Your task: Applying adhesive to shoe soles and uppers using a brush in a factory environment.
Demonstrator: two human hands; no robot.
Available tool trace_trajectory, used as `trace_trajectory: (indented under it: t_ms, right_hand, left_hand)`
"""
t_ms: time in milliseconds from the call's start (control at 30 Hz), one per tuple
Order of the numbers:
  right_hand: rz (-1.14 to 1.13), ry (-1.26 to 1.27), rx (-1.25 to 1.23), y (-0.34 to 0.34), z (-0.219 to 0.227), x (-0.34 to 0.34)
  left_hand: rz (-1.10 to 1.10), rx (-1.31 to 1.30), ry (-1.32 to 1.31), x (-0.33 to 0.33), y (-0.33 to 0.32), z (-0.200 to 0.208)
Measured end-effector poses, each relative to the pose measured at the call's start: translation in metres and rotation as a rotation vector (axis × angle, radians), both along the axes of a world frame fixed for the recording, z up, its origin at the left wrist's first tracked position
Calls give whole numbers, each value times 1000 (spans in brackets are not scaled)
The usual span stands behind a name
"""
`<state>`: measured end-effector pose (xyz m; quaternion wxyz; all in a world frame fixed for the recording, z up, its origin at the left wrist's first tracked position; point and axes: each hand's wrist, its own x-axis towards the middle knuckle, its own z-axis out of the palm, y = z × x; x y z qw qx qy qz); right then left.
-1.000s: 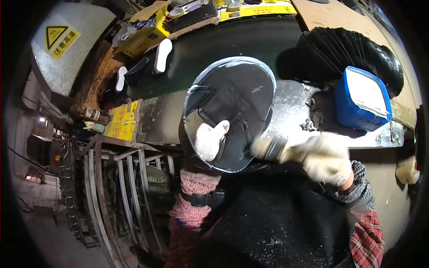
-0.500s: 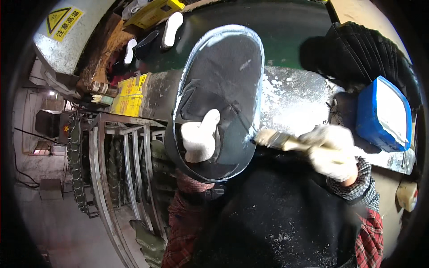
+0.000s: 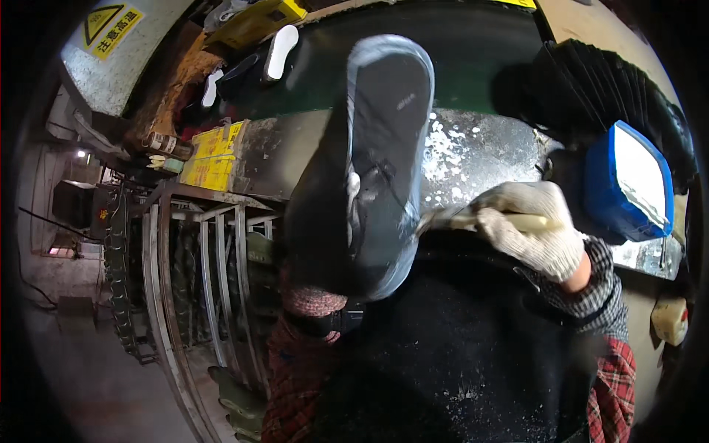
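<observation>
A black fabric shoe upper [image 3: 380, 133] with a whitish coated rim stands tilted in front of me. My left hand [image 3: 353, 188] is closed on it from within; only a bit of white glove shows through the opening, the rest is hidden. In a white knit glove, my right hand [image 3: 535, 232] grips a brush [image 3: 523, 221] by its pale handle. Its bristles touch the upper's right edge, low down. Right of that hand sits a blue tub [image 3: 602, 184] of white paste.
A white-spattered metal ledge [image 3: 473, 155] runs behind my hands, below a dark green belt [image 3: 465, 59]. Black uppers [image 3: 598, 96] are stacked at the far right. A white-soled shoe [image 3: 281, 53] lies on the belt. Metal racks [image 3: 214, 266] stand at the left.
The shoe upper has turned, so its sole side looks narrower and its dark side shows on the left. My left glove is now mostly hidden. The brush stays at the right edge.
</observation>
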<state>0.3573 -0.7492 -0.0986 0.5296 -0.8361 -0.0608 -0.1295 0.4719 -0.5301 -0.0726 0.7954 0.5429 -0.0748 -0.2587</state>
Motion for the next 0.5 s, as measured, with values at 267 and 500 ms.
trace_trajectory:
  t_ms: [267,500]
  right_hand:
    - [-56,-85,121,0,-13,5]
    - [55,-47,55,-22,-23,-1]
  left_hand:
    - [111,140,22,28,35,-58]
    - [30,-24,-18,61,21,-94]
